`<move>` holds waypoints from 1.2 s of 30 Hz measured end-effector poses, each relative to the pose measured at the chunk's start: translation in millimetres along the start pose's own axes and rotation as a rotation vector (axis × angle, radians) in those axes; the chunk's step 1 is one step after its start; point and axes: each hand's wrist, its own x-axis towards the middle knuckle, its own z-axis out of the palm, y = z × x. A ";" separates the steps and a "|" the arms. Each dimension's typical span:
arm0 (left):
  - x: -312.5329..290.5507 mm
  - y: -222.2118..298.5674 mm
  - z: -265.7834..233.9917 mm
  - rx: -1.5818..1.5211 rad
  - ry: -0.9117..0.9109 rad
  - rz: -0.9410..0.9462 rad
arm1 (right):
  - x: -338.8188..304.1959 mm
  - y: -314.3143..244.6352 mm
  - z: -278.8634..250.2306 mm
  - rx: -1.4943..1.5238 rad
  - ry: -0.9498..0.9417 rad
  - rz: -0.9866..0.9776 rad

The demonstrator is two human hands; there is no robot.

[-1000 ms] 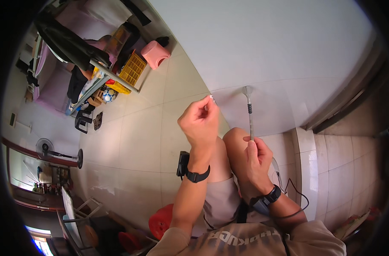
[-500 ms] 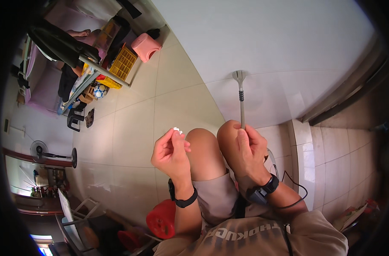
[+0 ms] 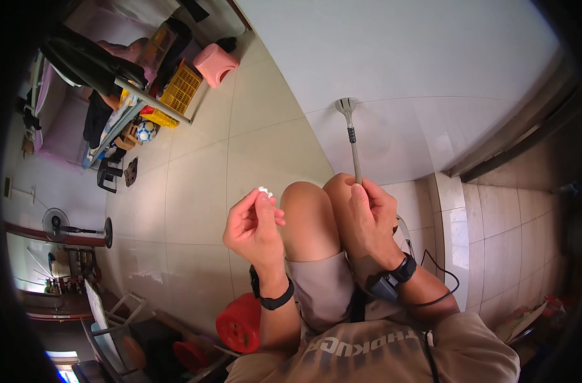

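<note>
My left hand is raised beside my left knee, its thumb and forefinger pinching a small white scrap with an uneven edge. What the scrap is made of does not show. Over my right knee, my right hand is closed around the lower end of a long-handled metal tool. The tool points away from me and tilts a little left. It has a thin shaft, a dark ribbed collar and a flared, slotted flat head like a back scratcher's, seen against the pale wall.
A red bucket stands by my left elbow. Farther off are a pink stool, a yellow crate, a ball and a bed frame. A fan is at the left. A dark cable loops near my right wrist.
The tool's head has swung slightly left in my right hand. My left hand keeps its pinch on the white scrap, nearly unmoved. The whole view has shifted a little.
</note>
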 end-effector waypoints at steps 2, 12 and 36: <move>-0.6 0.3 -1.2 -0.011 0.003 -0.004 | 0.7 -6.0 1.1 0.029 -0.017 -0.005; 7.0 17.0 15.2 -0.043 -0.060 0.024 | -1.7 -14.5 4.7 0.064 -0.026 0.030; 58.1 -16.1 101.4 0.132 -0.346 0.490 | 0.9 -14.9 -2.6 0.145 -0.039 0.075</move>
